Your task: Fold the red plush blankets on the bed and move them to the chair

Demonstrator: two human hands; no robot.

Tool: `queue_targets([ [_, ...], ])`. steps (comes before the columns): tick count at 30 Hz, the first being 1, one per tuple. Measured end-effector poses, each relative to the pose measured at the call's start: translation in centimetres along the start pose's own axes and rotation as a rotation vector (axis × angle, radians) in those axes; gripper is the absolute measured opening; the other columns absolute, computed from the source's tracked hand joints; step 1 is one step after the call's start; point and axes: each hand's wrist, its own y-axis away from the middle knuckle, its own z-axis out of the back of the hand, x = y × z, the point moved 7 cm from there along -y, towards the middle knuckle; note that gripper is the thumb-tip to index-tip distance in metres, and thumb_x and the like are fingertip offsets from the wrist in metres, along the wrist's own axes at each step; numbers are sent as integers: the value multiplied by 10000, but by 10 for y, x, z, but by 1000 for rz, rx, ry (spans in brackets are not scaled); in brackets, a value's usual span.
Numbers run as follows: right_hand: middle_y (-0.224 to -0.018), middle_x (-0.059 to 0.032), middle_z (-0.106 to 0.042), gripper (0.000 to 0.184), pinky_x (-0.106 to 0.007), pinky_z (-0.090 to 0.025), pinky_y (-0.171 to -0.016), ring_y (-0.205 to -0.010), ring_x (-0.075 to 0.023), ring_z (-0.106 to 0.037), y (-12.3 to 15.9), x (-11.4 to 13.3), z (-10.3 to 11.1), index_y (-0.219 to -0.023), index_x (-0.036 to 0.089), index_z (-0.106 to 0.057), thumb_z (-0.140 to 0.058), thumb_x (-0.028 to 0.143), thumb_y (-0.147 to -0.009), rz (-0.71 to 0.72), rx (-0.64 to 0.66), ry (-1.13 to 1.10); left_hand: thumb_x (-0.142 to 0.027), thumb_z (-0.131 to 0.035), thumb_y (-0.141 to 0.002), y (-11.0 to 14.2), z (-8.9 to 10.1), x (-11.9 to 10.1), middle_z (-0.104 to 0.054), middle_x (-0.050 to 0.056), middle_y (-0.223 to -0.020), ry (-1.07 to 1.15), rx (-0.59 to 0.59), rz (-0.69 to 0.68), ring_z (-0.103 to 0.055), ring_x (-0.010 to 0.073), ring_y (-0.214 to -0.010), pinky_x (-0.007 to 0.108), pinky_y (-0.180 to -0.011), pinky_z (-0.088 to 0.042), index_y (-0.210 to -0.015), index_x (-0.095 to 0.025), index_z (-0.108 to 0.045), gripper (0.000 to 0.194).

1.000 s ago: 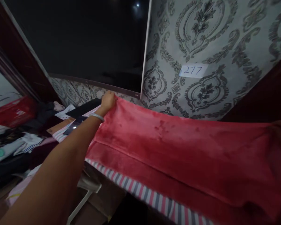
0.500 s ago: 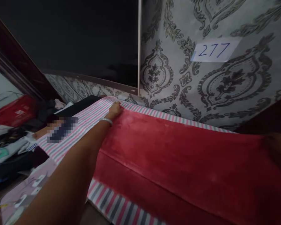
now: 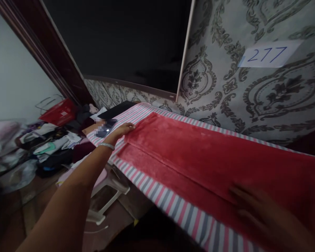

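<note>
A plush red cloth (image 3: 199, 154) lies folded in a long strip on a pink, grey and white striped cover (image 3: 147, 189). A raised fold line runs along its length. At the cloth's far left end is my left hand (image 3: 124, 129), a bracelet on its wrist, with its fingers stretched out beside the cloth's edge. My right hand (image 3: 262, 210) is over the near right part of the red cloth, its fingers extended and smeared by motion. Whether the right palm touches the cloth I cannot tell.
Left of the striped cover, a dark flat device (image 3: 106, 129) lies beside another person's pixelated hand. Piled clothes (image 3: 55, 150) and a red bag (image 3: 59, 112) are at the left. A plastic stool (image 3: 109, 189) stands below. A large dark screen (image 3: 120, 42) hangs on the patterned wall.
My left hand has let go of the cloth's far left corner. My right hand has come from the far right edge in over the cloth. The view has swung left.
</note>
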Motion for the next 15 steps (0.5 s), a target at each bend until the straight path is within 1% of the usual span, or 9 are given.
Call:
queue_targets([
  [1, -1442, -57, -614, 481, -497, -585, -965, -1231, -321, -640, 5, 12, -4, -1396, 321, -620, -471, 468, -963, 44, 5, -11, -428, -778, -709, 9, 4, 7, -646, 1, -740, 24, 2, 10, -622, 166, -667, 265, -621, -495, -889, -199, -658, 315],
  [2, -1462, -79, -595, 506, -508, -576, -985, -1244, -324, -631, 7, 17, -7, -1443, 286, -574, -454, 431, -973, 57, -1, -9, -419, -784, -709, 17, 6, 12, -620, -8, -713, 47, 5, 20, -601, 157, -636, 264, -606, -487, -902, -201, -646, 322],
  [3, -1459, -105, -593, 523, -518, -569, -993, -1239, -329, -631, 7, 17, -7, -1470, 250, -542, -436, 392, -978, 36, -16, 7, -412, -786, -714, 23, 8, 18, -600, -14, -697, 68, 9, 29, -585, 150, -616, 264, -601, -484, -919, -205, -633, 330],
  [5, -1397, -140, -632, 527, -532, -567, -981, -1197, -338, -646, 3, 11, -6, -1470, 198, -532, -412, 314, -970, -61, -47, 58, -409, -791, -722, 34, 5, 26, -579, -20, -692, 102, 17, 40, -566, 141, -603, 263, -602, -485, -928, -208, -610, 341],
  [8, -1282, -144, -692, 501, -512, -585, -921, -1125, -335, -671, -6, 6, 0, -1387, 172, -598, -364, 208, -946, -147, -60, 112, -443, -794, -728, 43, -3, 31, -588, -8, -720, 119, 5, 31, -564, 141, -629, 251, -597, -472, -894, -202, -590, 357],
  [11, -1182, -135, -730, 476, -450, -604, -874, -1041, -300, -706, -6, 9, 19, -1277, 170, -658, -326, 179, -937, -177, -123, 98, -455, -764, -754, 46, -10, 31, -597, -1, -744, 108, -32, 9, -570, 150, -672, 244, -594, -457, -871, -202, -571, 339],
  [13, -1135, -142, -742, 441, -453, -612, -857, -1005, -309, -717, 3, 10, 36, -1228, 175, -674, -344, 226, -941, -190, -201, 90, -433, -753, -759, 47, -12, 30, -579, -7, -713, 91, -48, 3, -559, 151, -663, 245, -586, -442, -840, -203, -560, 311],
  [15, -1122, -143, -745, 409, -475, -615, -858, -997, -330, -722, 19, 8, 47, -1186, 199, -689, -370, 278, -942, -216, -252, 86, -395, -749, -754, 48, -12, 29, -544, -20, -657, 78, -45, 0, -526, 141, -622, 243, -571, -420, -790, -202, -552, 277],
])
